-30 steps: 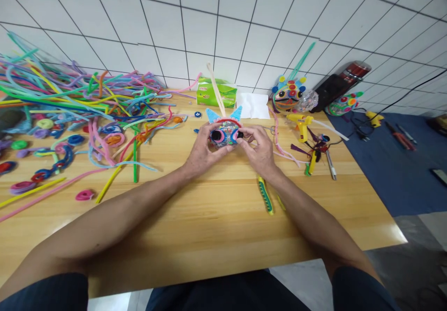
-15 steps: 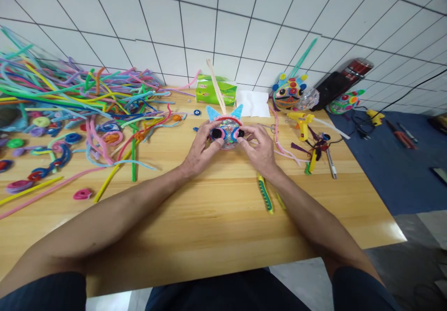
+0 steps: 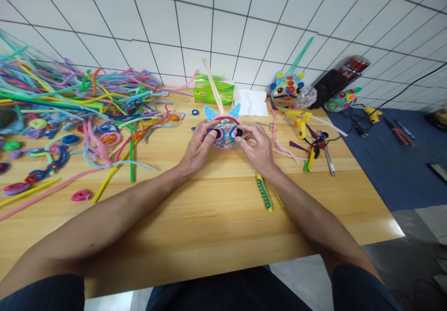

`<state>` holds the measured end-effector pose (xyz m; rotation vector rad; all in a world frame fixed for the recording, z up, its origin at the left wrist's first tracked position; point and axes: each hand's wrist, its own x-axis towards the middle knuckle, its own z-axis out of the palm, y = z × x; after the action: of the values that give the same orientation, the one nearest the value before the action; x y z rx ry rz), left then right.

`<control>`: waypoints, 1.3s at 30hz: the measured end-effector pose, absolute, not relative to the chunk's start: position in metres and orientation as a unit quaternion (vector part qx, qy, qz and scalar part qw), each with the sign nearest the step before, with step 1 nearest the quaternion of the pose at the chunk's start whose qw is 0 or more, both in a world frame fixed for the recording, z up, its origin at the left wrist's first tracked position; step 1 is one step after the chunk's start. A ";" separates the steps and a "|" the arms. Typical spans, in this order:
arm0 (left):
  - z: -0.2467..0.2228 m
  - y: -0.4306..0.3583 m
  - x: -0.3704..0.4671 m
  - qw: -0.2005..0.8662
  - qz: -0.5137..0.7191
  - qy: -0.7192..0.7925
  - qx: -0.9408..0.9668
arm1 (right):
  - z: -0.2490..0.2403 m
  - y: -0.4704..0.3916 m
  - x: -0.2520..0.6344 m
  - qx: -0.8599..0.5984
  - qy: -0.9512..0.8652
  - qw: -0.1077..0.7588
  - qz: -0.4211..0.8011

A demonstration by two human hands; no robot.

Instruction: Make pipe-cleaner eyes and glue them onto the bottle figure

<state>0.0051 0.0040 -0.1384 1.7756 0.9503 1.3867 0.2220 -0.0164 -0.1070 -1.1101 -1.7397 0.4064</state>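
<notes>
Between my two hands sits a round, clear craft ornament (image 3: 225, 142) with light-blue pointed ears, a red band on top and a pale cord loop. Two eyes of pink and blue coils with black centres are on its front. My left hand (image 3: 199, 149) grips its left side, the thumb against the left black eye centre (image 3: 218, 134). On the other side my right hand (image 3: 256, 147) is closed, with thumb and fingers pinching at the right black eye centre (image 3: 239, 132). Both palms and some fingertips are hidden behind the ornament.
Pipe cleaners (image 3: 80, 90) and small coils crowd the left. Behind stand a green tissue pack (image 3: 213, 91) and white paper (image 3: 252, 102). To the right are a finished ornament (image 3: 285, 92), a yellow glue gun (image 3: 299, 120) and a pen (image 3: 330, 160). A green-yellow cutter (image 3: 264, 192) lies near my right forearm.
My left thumb has shifted slightly left and up across the left eye. The whole view has moved a little, and both hands stay on the ornament.
</notes>
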 end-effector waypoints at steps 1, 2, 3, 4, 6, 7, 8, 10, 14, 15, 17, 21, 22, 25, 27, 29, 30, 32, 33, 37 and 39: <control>-0.138 0.003 0.005 0.342 0.535 0.365 0.681 | -0.108 -0.017 0.222 -0.458 -0.710 0.501 0.186; -0.137 0.003 0.005 0.343 0.536 0.366 0.679 | -0.109 -0.016 0.223 -0.459 -0.696 0.510 0.211; -0.137 0.002 0.005 0.344 0.536 0.368 0.677 | -0.111 -0.016 0.223 -0.460 -0.678 0.520 0.241; -0.137 0.001 0.004 0.345 0.535 0.370 0.676 | -0.113 -0.014 0.224 -0.461 -0.657 0.531 0.272; -0.136 0.001 0.004 0.346 0.532 0.374 0.677 | -0.117 -0.011 0.225 -0.463 -0.616 0.547 0.326; -0.136 0.001 0.004 0.346 0.530 0.374 0.678 | -0.119 -0.008 0.226 -0.465 -0.603 0.549 0.344; -0.136 0.001 0.004 0.345 0.528 0.373 0.680 | -0.121 -0.006 0.226 -0.467 -0.594 0.549 0.358; -0.137 0.001 0.004 0.343 0.526 0.373 0.683 | -0.124 -0.001 0.227 -0.470 -0.586 0.546 0.370; -0.138 0.001 0.004 0.341 0.528 0.370 0.684 | -0.125 0.001 0.228 -0.472 -0.580 0.546 0.378; -0.137 0.001 0.005 0.340 0.530 0.369 0.684 | -0.125 0.001 0.229 -0.471 -0.579 0.545 0.382; -0.137 0.001 0.004 0.339 0.531 0.368 0.684 | -0.124 0.000 0.228 -0.468 -0.580 0.541 0.389; -0.134 0.001 0.003 0.333 0.520 0.374 0.692 | -0.127 0.001 0.228 -0.470 -0.587 0.531 0.390; -0.134 0.001 0.003 0.333 0.519 0.375 0.693 | -0.129 0.002 0.229 -0.475 -0.585 0.532 0.387; -0.134 0.000 0.005 0.361 0.521 0.367 0.681 | -0.134 0.005 0.230 -0.489 -0.575 0.532 0.383; -0.137 -0.001 0.008 0.397 0.533 0.363 0.653 | -0.136 0.006 0.230 -0.488 -0.572 0.527 0.396; -0.141 0.001 0.009 0.422 0.551 0.362 0.622 | -0.136 0.005 0.229 -0.481 -0.567 0.520 0.421; -0.143 0.002 0.010 0.430 0.563 0.361 0.607 | -0.134 0.005 0.228 -0.475 -0.563 0.519 0.434; -0.147 0.006 0.010 0.447 0.582 0.360 0.577 | -0.130 0.003 0.225 -0.462 -0.553 0.521 0.458; -0.148 0.007 0.010 0.460 0.586 0.360 0.562 | -0.128 0.002 0.224 -0.455 -0.549 0.523 0.467; -0.148 0.012 0.010 0.520 0.570 0.336 0.540 | -0.122 -0.001 0.222 -0.448 -0.536 0.534 0.477; -0.147 0.012 0.011 0.536 0.562 0.315 0.546 | -0.122 -0.001 0.223 -0.448 -0.535 0.537 0.474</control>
<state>0.0107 0.0121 -0.1465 1.2995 0.7499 1.3381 0.2233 -0.0006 -0.1216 -1.0653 -1.2737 1.1270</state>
